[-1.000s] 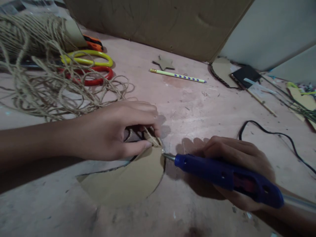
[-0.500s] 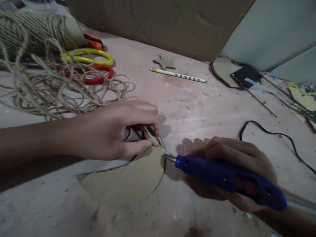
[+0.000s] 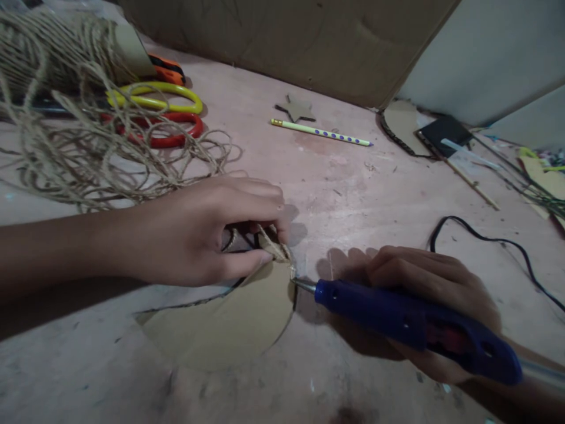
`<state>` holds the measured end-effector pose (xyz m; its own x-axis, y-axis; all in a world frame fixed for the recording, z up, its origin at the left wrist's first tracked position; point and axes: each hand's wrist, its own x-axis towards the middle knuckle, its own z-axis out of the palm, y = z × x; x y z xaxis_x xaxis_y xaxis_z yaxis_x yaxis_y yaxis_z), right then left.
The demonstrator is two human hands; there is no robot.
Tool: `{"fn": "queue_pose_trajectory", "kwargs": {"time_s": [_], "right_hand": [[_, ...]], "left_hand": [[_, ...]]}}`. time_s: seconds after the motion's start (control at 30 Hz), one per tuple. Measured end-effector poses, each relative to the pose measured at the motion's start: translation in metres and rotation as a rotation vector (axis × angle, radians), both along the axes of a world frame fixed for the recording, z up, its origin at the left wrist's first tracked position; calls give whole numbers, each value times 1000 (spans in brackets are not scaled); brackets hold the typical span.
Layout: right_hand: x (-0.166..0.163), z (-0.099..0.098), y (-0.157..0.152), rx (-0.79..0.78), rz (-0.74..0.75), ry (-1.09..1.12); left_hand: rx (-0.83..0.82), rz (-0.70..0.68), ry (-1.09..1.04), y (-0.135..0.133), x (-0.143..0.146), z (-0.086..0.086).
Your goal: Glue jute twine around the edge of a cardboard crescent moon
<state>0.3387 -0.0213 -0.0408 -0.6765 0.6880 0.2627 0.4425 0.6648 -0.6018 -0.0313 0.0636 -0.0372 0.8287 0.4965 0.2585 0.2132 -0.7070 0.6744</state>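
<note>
My left hand (image 3: 207,235) pinches a piece of jute twine (image 3: 273,247) against the edge of a round cardboard disc (image 3: 233,321) lying on the table. The fingers curl closed over the twine at the disc's upper rim. My right hand (image 3: 435,294) is wrapped around a blue hot glue gun (image 3: 415,324). Its metal nozzle (image 3: 302,285) touches the disc's edge just right of the twine.
A tangle of jute twine (image 3: 88,147) and its spool (image 3: 57,53) fill the far left, over yellow scissors (image 3: 154,97) and red scissors (image 3: 163,129). A dotted pencil (image 3: 322,132) and a cardboard star (image 3: 298,109) lie farther back. A black cord (image 3: 494,247) runs at right. A cardboard sheet (image 3: 309,41) stands behind.
The glue gun and my right hand have slid slightly down and right along the disc's edge. My left hand keeps its pinch on the twine.
</note>
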Motion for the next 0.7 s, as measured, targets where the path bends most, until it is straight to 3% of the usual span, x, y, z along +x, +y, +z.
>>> {"fn": "queue_pose_trajectory", "kwargs": {"time_s": [0.7], "right_hand": [[-3, -1, -1, 90, -1, -20]], "left_hand": [[12, 0, -12, 1, 1, -3]]}}
